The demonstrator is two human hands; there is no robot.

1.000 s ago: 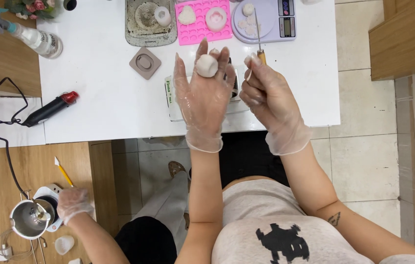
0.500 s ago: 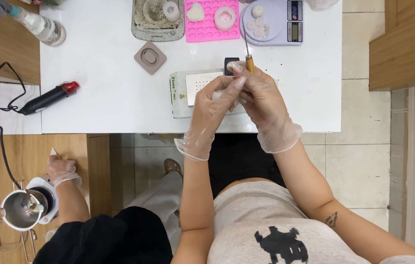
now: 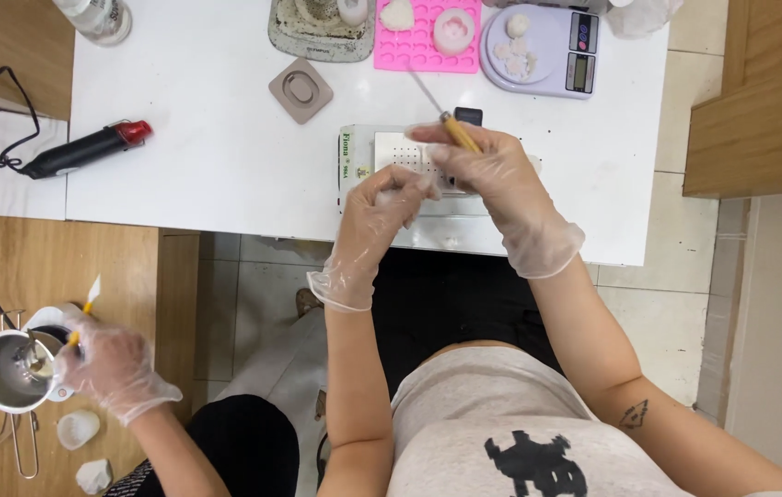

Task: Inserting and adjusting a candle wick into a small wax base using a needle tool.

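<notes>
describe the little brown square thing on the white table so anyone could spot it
On the white table, look left of the pink mould. The small brown square mould lies alone, turned cornerwise, with one oval hollow where the pink one has many.

- Both hands, left hand [image 3: 382, 207] and right hand [image 3: 492, 175], wear thin, clear plastic gloves, slightly glossy and wrinkled at the wrists.
- The tool [image 3: 453, 129] in the right hand has a smooth, yellowish wooden-looking handle and a thin, shiny metal blade pointing toward 11 o'clock.
- The bench [image 3: 216, 156] is smooth, white and faintly glossy.
- At 12 o'clock, the pink mould [image 3: 423, 41] looks like soft, matt silicone.
- The scale [image 3: 547, 55] is smooth lavender plastic.
- At 8 o'clock, the pot [image 3: 9, 373] under a co-worker's gloved hand [image 3: 110, 368] is shiny metal.
- The floor there is matt wood grain [image 3: 59, 267].
</notes>
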